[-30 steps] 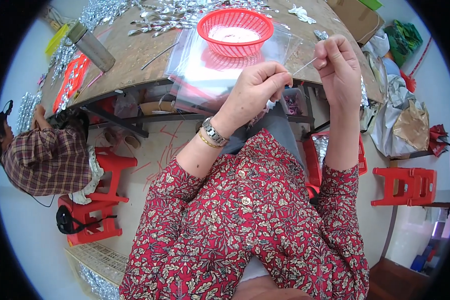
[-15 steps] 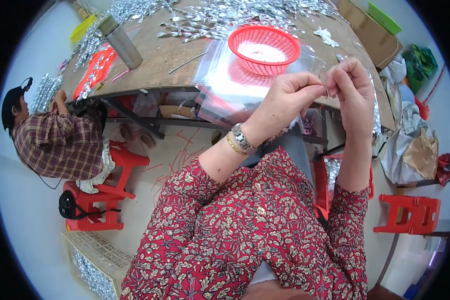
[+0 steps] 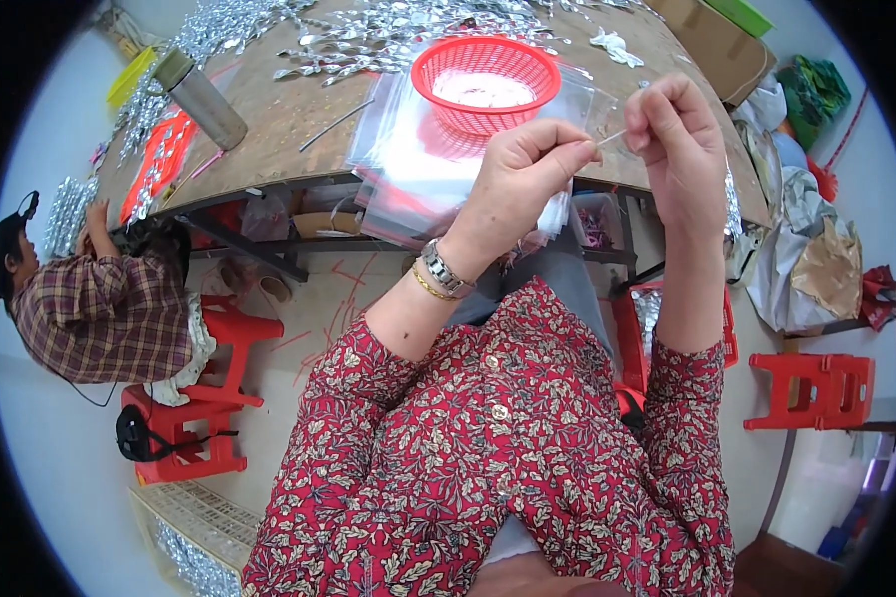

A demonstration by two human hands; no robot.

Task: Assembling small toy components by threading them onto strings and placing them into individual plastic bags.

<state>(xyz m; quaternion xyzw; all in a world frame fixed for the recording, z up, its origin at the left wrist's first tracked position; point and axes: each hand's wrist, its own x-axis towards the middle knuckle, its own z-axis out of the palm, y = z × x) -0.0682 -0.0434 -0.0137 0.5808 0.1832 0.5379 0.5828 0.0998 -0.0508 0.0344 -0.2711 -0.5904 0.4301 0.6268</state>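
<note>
A short, thin, pale strand [image 3: 612, 137], like thread, stretches between my two hands in front of the table's near edge. My left hand [image 3: 530, 179] pinches one end between thumb and forefinger. The other end runs to the fingertips of my right hand [image 3: 679, 149], which are curled closed on it. Just beyond my left hand stands a red plastic basket [image 3: 486, 111] with pale bits on its bottom. It rests on a stack of clear plastic bags [image 3: 388, 139] that hangs over the edge.
Twisted silver foil strips [image 3: 398, 38] cover the table's far side. A metal flask [image 3: 201, 104] stands at the left, near orange-red material [image 3: 159, 164]. A co-worker in a plaid shirt [image 3: 114, 318] sits at the left. Red stools [image 3: 811, 390] and a crate [image 3: 194, 527] stand on the floor.
My hands have drawn apart, and the strand between them shows longer now. The view has shifted slightly, moving the table and basket leftward and up in the picture.
</note>
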